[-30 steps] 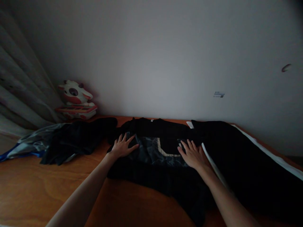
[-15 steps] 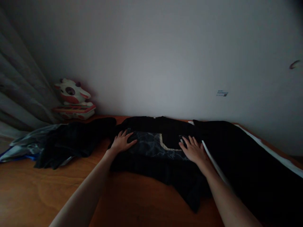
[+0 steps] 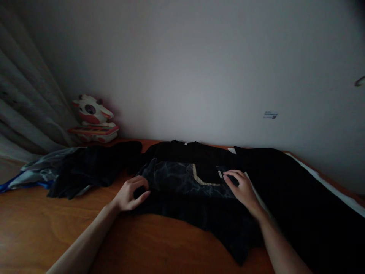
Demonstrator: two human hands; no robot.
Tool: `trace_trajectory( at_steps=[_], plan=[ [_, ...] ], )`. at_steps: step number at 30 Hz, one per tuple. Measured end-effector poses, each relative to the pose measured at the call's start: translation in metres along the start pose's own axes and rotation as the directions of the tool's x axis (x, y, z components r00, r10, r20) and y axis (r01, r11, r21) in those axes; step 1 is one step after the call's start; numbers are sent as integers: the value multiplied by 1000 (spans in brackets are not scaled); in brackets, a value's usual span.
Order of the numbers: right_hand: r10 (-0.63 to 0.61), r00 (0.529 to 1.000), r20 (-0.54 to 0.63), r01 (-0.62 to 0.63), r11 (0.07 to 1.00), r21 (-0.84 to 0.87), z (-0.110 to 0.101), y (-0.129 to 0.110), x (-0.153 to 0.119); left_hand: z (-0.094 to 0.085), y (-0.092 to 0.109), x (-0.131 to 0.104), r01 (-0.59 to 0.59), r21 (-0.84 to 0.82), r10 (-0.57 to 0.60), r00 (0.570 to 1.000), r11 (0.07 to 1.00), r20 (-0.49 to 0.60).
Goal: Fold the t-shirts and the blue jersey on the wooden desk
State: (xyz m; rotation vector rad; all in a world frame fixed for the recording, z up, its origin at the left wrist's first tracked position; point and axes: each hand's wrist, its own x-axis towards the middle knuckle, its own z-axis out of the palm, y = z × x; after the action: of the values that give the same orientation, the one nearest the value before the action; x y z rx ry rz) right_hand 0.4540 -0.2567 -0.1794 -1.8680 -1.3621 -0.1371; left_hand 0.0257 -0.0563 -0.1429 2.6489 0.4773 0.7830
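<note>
A black T-shirt (image 3: 176, 152) with a dark marbled band (image 3: 173, 175) and a pale-edged pocket (image 3: 207, 173) lies spread on the wooden surface. By its left edge, my left hand (image 3: 132, 194) is open, fingers curved and thumb apart, holding nothing. Over the right end of the marbled band, beside a small white tag (image 3: 220, 174), my right hand (image 3: 241, 188) is also open with bent fingers. Whether its fingertips touch the cloth, I cannot tell. The shirt's lower part falls in dark folds toward me.
Dark and grey clothes (image 3: 85, 171) are heaped at left. Behind them stands a cow-shaped toy keyboard (image 3: 94, 121) near a curtain (image 3: 23, 95). Large black cloth (image 3: 296, 190) with white edging covers the right side. A wall (image 3: 185, 68) with a small sticker (image 3: 270, 115) rises behind.
Both hands were flat on the marbled band. My left hand has come back toward me and left, off the band; my right hand has lifted and bent its fingers.
</note>
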Motion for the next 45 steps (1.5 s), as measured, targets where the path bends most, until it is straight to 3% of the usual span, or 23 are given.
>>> trace_trajectory(
  at_steps=[2, 4, 6, 9, 11, 15, 18, 20, 25, 27, 31, 34, 36, 38, 40, 41, 43, 45],
  plan=[
    [47, 995, 88, -55, 993, 100, -16, -8, -2, -6, 3, -8, -90, -32, 93, 989, 995, 114],
    [71, 955, 287, -120, 981, 155, -33, -20, -4, -9, 5, -12, -140, -23, 142, 972, 990, 190],
    [31, 859, 511, -164, 962, 217, -47, -34, -6, -8, 9, -12, -142, 5, 138, 967, 990, 213],
    [-52, 654, 755, -243, 930, 275, -58, -55, -11, -4, 13, -11, -100, -6, 99, 981, 995, 167],
    [-41, 555, 831, -247, 946, 212, -56, -66, -14, -1, 15, -9, -60, -17, 61, 991, 998, 119],
    [59, 518, 853, -194, 980, 50, -44, -74, -20, -2, 13, -7, 12, -1, -12, 1000, 1000, -12],
    [68, 455, 888, -283, 956, 72, -41, -68, -18, -10, 10, -9, -61, -38, 60, 998, 997, -34],
    [64, 467, 882, -387, 912, 139, -41, -61, -16, -16, 6, -11, -116, -59, 118, 993, 991, 31],
    [250, 674, 696, -572, 772, 276, -34, -43, -11, -22, -5, -17, -61, 40, 52, 978, 997, 200],
    [350, 704, 618, -617, 732, 289, -28, -40, -10, -19, -7, -17, -32, 48, 22, 982, 998, 188],
    [416, 720, 555, -637, 713, 292, -24, -39, -9, -13, -6, -14, 63, -53, -58, 994, 997, 91],
    [326, 741, 587, -575, 760, 304, -33, -39, -11, -11, -4, -12, 228, -156, -229, 973, 961, 10],
    [183, 701, 689, -516, 797, 313, -44, -39, -13, -9, -4, -11, 322, -196, -337, 941, 926, -44],
    [51, 621, 782, -441, 848, 294, -55, -40, -16, -8, -3, -10, 374, -202, -397, 913, 905, -91],
    [7, 565, 825, -365, 899, 242, -60, -43, -18, -7, -2, -9, 364, -193, -394, 907, 911, -147],
    [19, 562, 827, -339, 917, 209, -61, -44, -18, -7, -2, -9, 337, -193, -370, 911, 922, -179],
    [63, 595, 801, -331, 928, 173, -57, -48, -18, -9, -1, -8, 249, -201, -297, 917, 947, -266],
    [105, 640, 761, -366, 913, 182, -52, -50, -17, -11, 0, -8, 161, -232, -241, 894, 959, -376]
  ],
)
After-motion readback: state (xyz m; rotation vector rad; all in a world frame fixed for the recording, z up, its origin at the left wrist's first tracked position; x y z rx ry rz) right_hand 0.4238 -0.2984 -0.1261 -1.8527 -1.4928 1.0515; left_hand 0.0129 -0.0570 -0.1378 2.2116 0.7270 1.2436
